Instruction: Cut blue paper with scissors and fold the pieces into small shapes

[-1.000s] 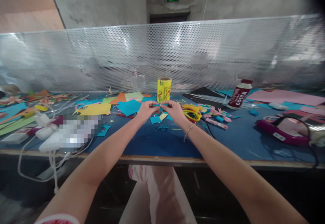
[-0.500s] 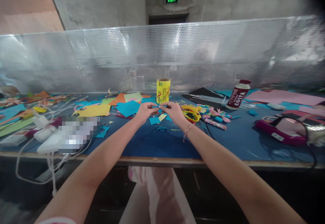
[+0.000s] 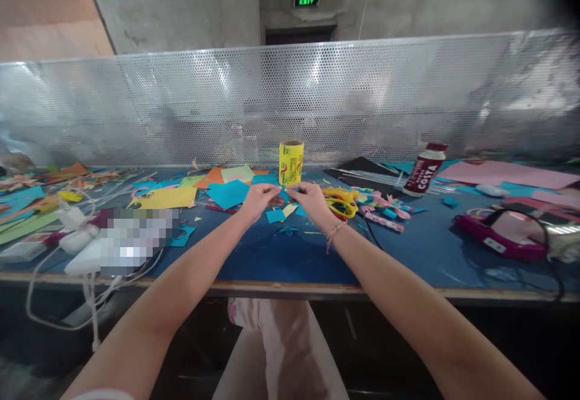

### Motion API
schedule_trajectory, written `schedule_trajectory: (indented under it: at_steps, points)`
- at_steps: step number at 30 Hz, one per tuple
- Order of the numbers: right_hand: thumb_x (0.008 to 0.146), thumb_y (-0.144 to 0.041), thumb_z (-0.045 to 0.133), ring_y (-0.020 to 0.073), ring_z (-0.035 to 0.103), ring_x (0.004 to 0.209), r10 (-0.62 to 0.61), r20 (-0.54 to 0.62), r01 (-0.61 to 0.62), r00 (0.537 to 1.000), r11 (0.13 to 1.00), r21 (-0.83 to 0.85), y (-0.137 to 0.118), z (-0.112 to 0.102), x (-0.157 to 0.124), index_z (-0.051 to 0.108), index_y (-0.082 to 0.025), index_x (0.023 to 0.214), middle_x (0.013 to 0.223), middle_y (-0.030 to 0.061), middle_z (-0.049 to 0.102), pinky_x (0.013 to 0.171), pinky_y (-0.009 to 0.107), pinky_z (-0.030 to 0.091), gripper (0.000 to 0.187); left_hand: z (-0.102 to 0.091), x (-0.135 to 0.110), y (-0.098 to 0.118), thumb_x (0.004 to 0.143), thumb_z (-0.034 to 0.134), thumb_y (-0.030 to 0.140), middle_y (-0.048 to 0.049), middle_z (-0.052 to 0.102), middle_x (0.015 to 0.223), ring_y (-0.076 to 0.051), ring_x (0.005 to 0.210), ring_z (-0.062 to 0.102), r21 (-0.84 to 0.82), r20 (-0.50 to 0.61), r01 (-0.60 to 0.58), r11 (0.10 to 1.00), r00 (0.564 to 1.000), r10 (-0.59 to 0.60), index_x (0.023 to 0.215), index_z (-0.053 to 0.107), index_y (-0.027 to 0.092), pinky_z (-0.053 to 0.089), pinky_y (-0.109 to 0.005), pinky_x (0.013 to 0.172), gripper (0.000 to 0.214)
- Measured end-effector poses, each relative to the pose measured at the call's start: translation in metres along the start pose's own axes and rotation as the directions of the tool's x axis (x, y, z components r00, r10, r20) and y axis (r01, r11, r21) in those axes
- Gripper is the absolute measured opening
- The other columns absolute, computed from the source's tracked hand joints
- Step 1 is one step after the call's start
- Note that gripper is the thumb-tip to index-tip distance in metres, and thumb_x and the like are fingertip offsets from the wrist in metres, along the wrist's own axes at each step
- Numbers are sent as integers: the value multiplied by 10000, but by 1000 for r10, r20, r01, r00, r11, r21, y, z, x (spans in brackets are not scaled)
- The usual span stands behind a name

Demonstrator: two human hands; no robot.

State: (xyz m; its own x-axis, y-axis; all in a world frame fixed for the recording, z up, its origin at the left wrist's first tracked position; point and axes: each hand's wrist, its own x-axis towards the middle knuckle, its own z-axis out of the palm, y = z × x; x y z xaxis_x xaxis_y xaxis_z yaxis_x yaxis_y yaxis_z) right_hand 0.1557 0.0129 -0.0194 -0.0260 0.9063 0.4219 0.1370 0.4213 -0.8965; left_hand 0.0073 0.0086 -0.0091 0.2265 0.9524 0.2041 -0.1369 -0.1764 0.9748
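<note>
My left hand (image 3: 259, 198) and my right hand (image 3: 312, 199) meet above the blue table (image 3: 281, 255), fingertips pinched together on a small blue paper piece (image 3: 285, 193) held between them. Blue and yellow paper scraps (image 3: 283, 212) lie just under my hands. A yellow roll (image 3: 290, 162) stands upright right behind them. Yellow-handled scissors (image 3: 341, 202) rest close to the right of my right hand. A large blue paper square (image 3: 229, 193) lies to the left of my left hand.
A dark COSTA bottle (image 3: 424, 170) stands at the back right. A pink device with a black cable (image 3: 502, 232) sits at the right. White cables and a white tool (image 3: 86, 249) lie at the left among coloured paper sheets (image 3: 165, 196). A perforated metal screen (image 3: 290, 104) backs the table.
My hands have stayed in place, fingers working slightly on the small blue piece. The view has shifted only a little.
</note>
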Motion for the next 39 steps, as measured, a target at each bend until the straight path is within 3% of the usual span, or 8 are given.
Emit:
schedule_trajectory:
  at_steps: [5, 9, 14, 17, 22, 30, 39]
  points:
    - [571, -367, 705, 98, 557, 537, 65, -9, -63, 998, 982, 178, 1, 2, 1, 685, -164, 708, 672, 16, 644, 594, 259, 497, 245, -5, 2, -1, 734, 592, 362, -52, 613, 557, -135, 520, 599, -8, 16, -13, 1000, 1000, 13, 652, 555, 104, 497, -285, 587, 274]
    - [553, -355, 722, 97, 565, 544, 106, 54, -117, 993, 951, 288, 0, 3, 0, 688, -164, 702, 687, 16, 648, 635, 274, 509, 244, -7, 3, -2, 729, 591, 391, -48, 603, 545, -142, 522, 598, 2, -17, -17, 1000, 1000, 17, 635, 540, 116, 496, -292, 583, 295]
    - [522, -316, 756, 96, 579, 558, 176, 52, -184, 983, 936, 300, -3, 2, -1, 687, -155, 718, 681, 19, 650, 670, 275, 519, 263, -7, 4, -2, 725, 595, 360, -46, 614, 571, -145, 544, 601, 134, -53, -61, 989, 996, 69, 697, 591, 121, 498, -291, 604, 241]
    - [537, -385, 744, 113, 592, 571, 203, 48, -208, 978, 925, 318, -4, 2, -2, 677, -151, 694, 648, 30, 648, 646, 269, 525, 289, -8, 4, -2, 728, 583, 364, -51, 626, 600, -152, 571, 608, 229, -48, -99, 968, 992, 113, 711, 607, 124, 499, -289, 607, 241]
    - [517, -426, 746, 120, 586, 554, 194, 21, -193, 981, 949, 248, -2, 1, 1, 661, -157, 648, 612, 24, 631, 614, 271, 529, 311, -7, 4, -4, 731, 573, 363, -48, 618, 605, -150, 562, 603, 277, -40, -121, 953, 990, 137, 691, 607, 128, 494, -277, 575, 241]
    - [505, -378, 755, 97, 569, 536, 171, 9, -170, 985, 968, 183, 0, -1, 2, 661, -145, 645, 620, 16, 629, 636, 274, 527, 288, -3, 1, -1, 700, 619, 347, -10, 573, 527, -130, 496, 580, 158, -32, -40, 987, 998, 45, 705, 581, 129, 487, -265, 538, 222]
    - [560, -343, 730, 111, 589, 528, 131, 19, -132, 991, 989, 74, -7, 0, 1, 669, -159, 659, 593, 3, 626, 630, 285, 533, 218, -5, 3, -2, 727, 591, 362, -20, 571, 489, -138, 468, 578, 238, -50, -45, 970, 997, 58, 634, 546, 131, 469, -258, 499, 253]
